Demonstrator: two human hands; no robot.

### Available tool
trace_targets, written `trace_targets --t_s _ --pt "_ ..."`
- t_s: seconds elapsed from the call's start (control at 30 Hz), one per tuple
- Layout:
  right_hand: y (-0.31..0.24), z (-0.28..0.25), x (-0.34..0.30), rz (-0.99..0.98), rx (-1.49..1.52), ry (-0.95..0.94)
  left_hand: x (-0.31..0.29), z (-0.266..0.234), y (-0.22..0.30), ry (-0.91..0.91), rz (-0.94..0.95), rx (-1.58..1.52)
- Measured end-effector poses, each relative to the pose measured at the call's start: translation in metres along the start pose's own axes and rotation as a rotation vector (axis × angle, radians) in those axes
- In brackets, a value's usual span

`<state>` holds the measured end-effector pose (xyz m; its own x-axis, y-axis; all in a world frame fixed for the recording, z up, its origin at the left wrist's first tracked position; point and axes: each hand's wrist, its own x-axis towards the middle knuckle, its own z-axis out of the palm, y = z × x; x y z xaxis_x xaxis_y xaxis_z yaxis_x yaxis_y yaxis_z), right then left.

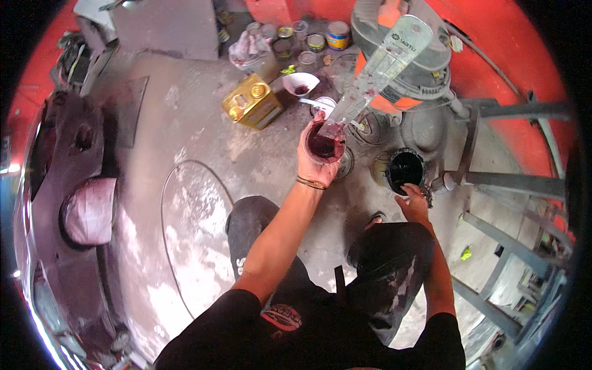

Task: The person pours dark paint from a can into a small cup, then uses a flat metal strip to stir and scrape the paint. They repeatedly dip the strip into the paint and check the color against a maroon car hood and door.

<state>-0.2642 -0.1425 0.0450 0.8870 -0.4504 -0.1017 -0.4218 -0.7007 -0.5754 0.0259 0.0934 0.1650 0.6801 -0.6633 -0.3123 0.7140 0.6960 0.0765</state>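
Note:
My left hand [316, 159] is wrapped round a cup [325, 156] with dark red paint inside and red smears on its rim. A long, flat, translucent mixing stick [376, 68] stands tilted in the cup, its upper end leaning to the far right. My right hand [414, 202] has its fingers at the near rim of an open can of black paint [405, 168], gripping the edge. Whether that can rests on the floor or is lifted, I cannot tell. Beyond the cup are a white bowl [301, 83] with dark red residue and a white-rimmed container [323, 107].
A gold rectangular tin [253, 102] stands on the floor left of the cup. Several paint cans [337, 36] line the back. A large drum-shaped machine [407, 74] stands at the far right, near a metal frame [515, 184]. A hose [166, 185] curves across the floor, left of my knees.

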Motion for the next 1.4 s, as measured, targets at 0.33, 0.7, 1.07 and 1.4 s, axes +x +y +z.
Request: trace_targets --t_s 0.33,0.7,1.07,1.4 --pt "-0.35 -0.329 0.047 -0.048 0.687 -0.285 -0.147 0.203 -0.007 0.148 0.047 0.153" --pt "-0.602 -0.46 -0.033 -0.829 0.351 -0.791 -0.383 0.299 -0.023 0.239 0.337 0.0" --pt "-0.728 -0.461 -0.157 -1.156 0.229 -1.04 -0.562 0.286 -0.008 -0.017 0.549 -0.027" --pt "-0.808 -0.422 -0.239 -1.346 0.217 -0.981 -0.652 0.276 0.028 -0.109 0.782 -0.046"
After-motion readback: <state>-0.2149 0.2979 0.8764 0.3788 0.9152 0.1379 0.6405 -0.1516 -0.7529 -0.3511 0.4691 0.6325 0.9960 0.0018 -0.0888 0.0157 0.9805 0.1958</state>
